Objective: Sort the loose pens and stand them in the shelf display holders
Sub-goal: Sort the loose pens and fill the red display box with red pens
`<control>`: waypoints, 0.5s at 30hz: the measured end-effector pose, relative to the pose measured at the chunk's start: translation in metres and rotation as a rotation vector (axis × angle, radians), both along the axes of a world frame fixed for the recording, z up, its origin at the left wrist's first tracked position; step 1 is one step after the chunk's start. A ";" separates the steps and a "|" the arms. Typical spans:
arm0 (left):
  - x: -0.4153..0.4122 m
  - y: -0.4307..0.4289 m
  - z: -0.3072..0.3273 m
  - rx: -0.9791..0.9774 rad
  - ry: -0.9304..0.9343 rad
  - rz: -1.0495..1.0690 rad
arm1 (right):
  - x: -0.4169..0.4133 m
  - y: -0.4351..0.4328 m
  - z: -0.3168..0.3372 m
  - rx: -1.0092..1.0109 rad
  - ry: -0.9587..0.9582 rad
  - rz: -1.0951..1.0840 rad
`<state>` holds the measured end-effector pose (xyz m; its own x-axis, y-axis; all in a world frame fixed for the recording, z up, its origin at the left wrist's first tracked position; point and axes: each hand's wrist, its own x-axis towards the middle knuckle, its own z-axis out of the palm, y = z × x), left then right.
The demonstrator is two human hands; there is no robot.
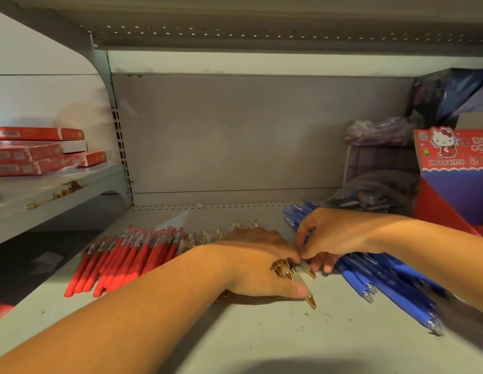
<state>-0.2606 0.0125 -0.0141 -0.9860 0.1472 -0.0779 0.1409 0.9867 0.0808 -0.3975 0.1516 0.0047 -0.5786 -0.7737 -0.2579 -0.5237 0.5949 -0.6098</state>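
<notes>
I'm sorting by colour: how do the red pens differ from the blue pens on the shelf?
The red pens lie at the left, the blue pens at the right. Red pens' clear ends point to the shelf back; blue pens' clear tips point the opposite way. The right hand hovers over blue pens; no hand is on red pens. Both lie flat, loose.

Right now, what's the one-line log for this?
sorting | left hand: holds clear pens | right hand: pinches one | red pens, blue pens: flat on shelf

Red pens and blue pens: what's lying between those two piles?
A row of clear gold-tipped pens, partly gripped by the left hand, with the right hand pinching one beside the blue pens. Head view shows it.
</notes>
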 end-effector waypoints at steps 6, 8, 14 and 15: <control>0.004 0.009 -0.005 -0.049 0.043 0.037 | 0.006 -0.005 -0.009 -0.019 0.020 0.020; 0.004 0.014 -0.008 -0.068 0.069 0.053 | 0.007 -0.005 -0.010 0.000 0.029 0.022; 0.003 0.021 -0.013 -0.094 0.177 0.105 | 0.013 -0.003 -0.012 0.047 0.026 -0.051; 0.003 0.020 -0.014 -0.101 0.182 0.112 | 0.014 -0.004 -0.012 0.054 0.026 -0.055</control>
<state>-0.2579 0.0325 -0.0279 -0.9949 0.0363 0.0939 0.0331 0.9988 -0.0361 -0.3838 0.1480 -0.0075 -0.6267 -0.7261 -0.2830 -0.5046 0.6548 -0.5627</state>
